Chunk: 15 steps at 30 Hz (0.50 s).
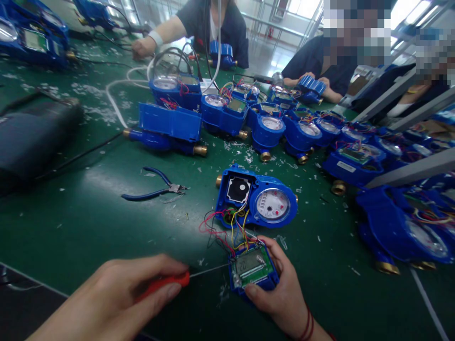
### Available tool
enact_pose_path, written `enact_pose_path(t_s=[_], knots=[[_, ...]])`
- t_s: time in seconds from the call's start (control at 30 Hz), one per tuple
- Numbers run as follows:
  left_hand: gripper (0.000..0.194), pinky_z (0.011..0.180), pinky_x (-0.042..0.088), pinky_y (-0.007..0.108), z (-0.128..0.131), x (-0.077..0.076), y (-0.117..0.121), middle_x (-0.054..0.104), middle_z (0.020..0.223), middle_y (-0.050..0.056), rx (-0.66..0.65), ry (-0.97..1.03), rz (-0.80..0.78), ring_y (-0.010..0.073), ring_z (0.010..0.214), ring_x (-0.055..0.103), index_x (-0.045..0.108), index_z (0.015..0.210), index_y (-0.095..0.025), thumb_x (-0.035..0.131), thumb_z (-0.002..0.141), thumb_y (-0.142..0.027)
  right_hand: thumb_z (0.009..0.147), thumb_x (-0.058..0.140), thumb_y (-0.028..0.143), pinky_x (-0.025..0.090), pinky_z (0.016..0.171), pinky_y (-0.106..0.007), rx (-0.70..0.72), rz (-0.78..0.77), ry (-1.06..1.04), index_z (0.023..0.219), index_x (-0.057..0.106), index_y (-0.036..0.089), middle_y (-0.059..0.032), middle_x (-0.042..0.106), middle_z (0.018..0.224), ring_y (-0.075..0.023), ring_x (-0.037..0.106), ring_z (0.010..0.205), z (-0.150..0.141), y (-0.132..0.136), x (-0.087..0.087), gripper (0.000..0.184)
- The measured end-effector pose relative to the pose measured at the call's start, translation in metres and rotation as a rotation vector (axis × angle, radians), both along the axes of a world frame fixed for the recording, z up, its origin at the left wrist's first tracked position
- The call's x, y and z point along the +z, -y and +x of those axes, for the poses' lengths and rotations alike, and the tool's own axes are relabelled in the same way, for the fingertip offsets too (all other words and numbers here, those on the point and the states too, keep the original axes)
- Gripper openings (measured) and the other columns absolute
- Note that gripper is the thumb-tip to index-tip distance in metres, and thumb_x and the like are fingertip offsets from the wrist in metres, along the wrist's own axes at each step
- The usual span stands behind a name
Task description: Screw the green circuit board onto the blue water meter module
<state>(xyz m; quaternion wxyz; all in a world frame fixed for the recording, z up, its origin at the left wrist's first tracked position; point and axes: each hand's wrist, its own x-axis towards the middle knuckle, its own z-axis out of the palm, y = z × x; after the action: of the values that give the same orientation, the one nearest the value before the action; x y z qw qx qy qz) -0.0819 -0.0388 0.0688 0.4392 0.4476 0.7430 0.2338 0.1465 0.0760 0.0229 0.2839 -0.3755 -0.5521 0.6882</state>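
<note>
My left hand [117,298] is closed round the red handle of a screwdriver [167,282]; its thin shaft runs right to the edge of a small blue module with a green circuit board [253,267]. My right hand [280,289] grips that module from the right and below. Coloured wires [227,229] run from the module up to an open blue water meter [258,199] with a white dial, lying on the green table [88,222] just beyond my hands.
Blue-handled pliers [156,187] lie left of the meter. Several more blue meters [270,125] crowd the middle and right. A dark case [31,137] sits at left. Other people's hands [144,46] work at the far side. White scraps litter the table.
</note>
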Motion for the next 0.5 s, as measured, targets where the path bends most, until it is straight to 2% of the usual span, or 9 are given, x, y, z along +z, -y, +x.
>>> enact_pose_path(t_s=[0.1,0.37,0.5], knots=[[0.03,0.074,0.048,0.019,-0.0017,-0.0027,0.0023,0.068,0.098,-0.007,-0.076,0.023,-0.161,0.0166,0.093,0.061,0.063,0.098,-0.035,0.051,0.079,-0.055,0.056,0.076,0.021,0.053,0.074,-0.024,-0.001,-0.002,0.009,0.111,0.046,0.021,-0.0046,0.066,0.097,-0.0192,0.064,0.084,-0.0001,-0.0017,0.0,0.062],[0.034,0.077,0.047,0.025,0.0051,-0.0057,0.0017,0.069,0.096,-0.005,0.052,0.122,-0.143,0.0196,0.093,0.061,0.065,0.093,-0.032,0.052,0.075,-0.058,0.057,0.077,0.025,0.054,0.073,-0.025,-0.024,-0.002,0.021,0.109,0.047,0.021,-0.0049,0.066,0.096,-0.0201,0.065,0.084,-0.0017,-0.0045,0.0007,0.06],[0.032,0.079,0.046,0.024,0.0048,-0.009,0.0025,0.068,0.097,-0.004,0.051,0.195,-0.161,0.0185,0.094,0.06,0.064,0.095,-0.031,0.053,0.077,-0.055,0.057,0.078,0.027,0.054,0.075,-0.026,-0.031,-0.001,0.027,0.108,0.048,0.021,-0.0057,0.066,0.097,-0.0207,0.064,0.086,-0.0024,-0.0044,0.0025,0.059]])
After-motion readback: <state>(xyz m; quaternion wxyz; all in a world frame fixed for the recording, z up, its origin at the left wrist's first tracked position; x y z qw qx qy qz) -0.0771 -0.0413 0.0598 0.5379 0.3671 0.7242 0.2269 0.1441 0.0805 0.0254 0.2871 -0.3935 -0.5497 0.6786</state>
